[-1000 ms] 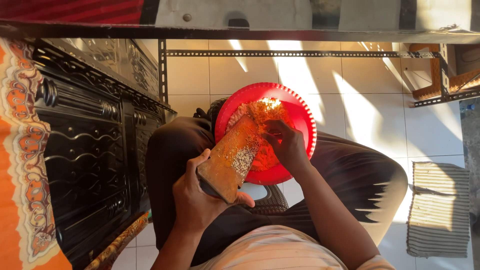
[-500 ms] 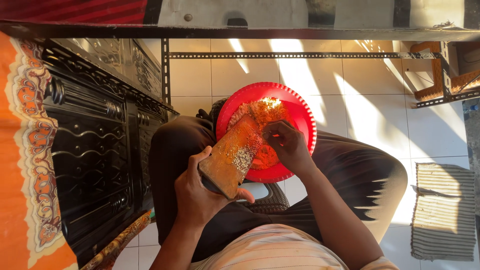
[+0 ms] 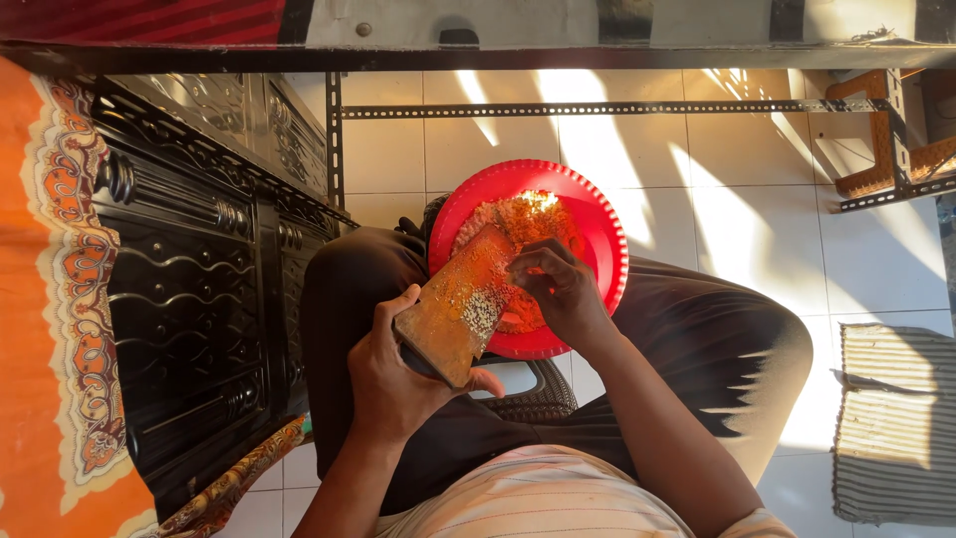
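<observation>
Flat grater (image 3: 460, 306): rectangular, orange-stained, flecked with pale shreds; tilted from the lap up onto the near rim of the bowl. Left hand (image 3: 398, 377) wrapped around its lower end, thumb along the edge.

Right hand (image 3: 560, 289): fingers curled and pressed together on a small piece against the grater's upper face; the piece itself is hidden under the fingertips.

Red plastic bowl (image 3: 599, 227): round, ribbed rim, resting on the person's lap over dark trousers (image 3: 697, 349); holds a heap of orange gratings (image 3: 528, 221), partly covered by grater and hand.

Surroundings: black embossed metal cabinet (image 3: 189, 289) close at the left, orange patterned cloth (image 3: 40, 299) at the left edge, white tiled floor (image 3: 697, 179), slotted metal angle bar (image 3: 597, 110) across it, striped mat (image 3: 891, 418) cut off at right, woven chair seat (image 3: 533, 399) barely showing between the legs.
</observation>
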